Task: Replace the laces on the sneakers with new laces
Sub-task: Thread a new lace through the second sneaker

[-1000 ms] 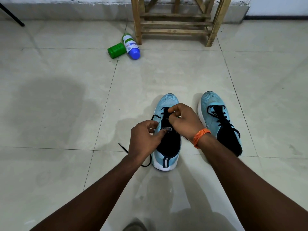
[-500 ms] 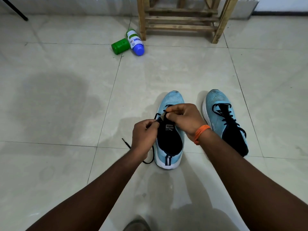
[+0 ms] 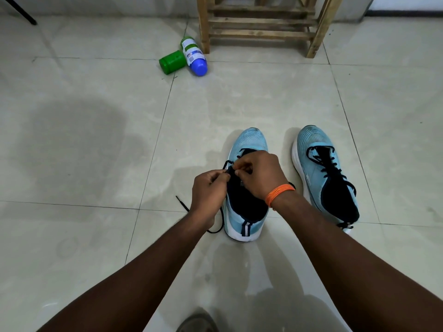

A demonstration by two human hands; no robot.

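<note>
Two light blue sneakers stand on the tiled floor, toes pointing away. Over the left sneaker (image 3: 249, 142), both hands work at its eyelets. My left hand (image 3: 208, 190) pinches the black lace (image 3: 182, 206) at the shoe's left edge. My right hand (image 3: 260, 174), with an orange band at the wrist, pinches the same lace just across from it. A loose lace end trails on the floor to the left. The right sneaker (image 3: 318, 164) is fully laced in black and untouched.
A green bottle (image 3: 171, 62) and a white bottle with a blue cap (image 3: 194, 56) lie on the floor at the back. A wooden rack (image 3: 261, 27) stands behind them. A dark foot or sandal tip (image 3: 197, 323) shows at the bottom edge.
My right hand has slid left and toward my left hand, so the fingertips now meet at the lace. The left sneaker's tongue label is now covered.
</note>
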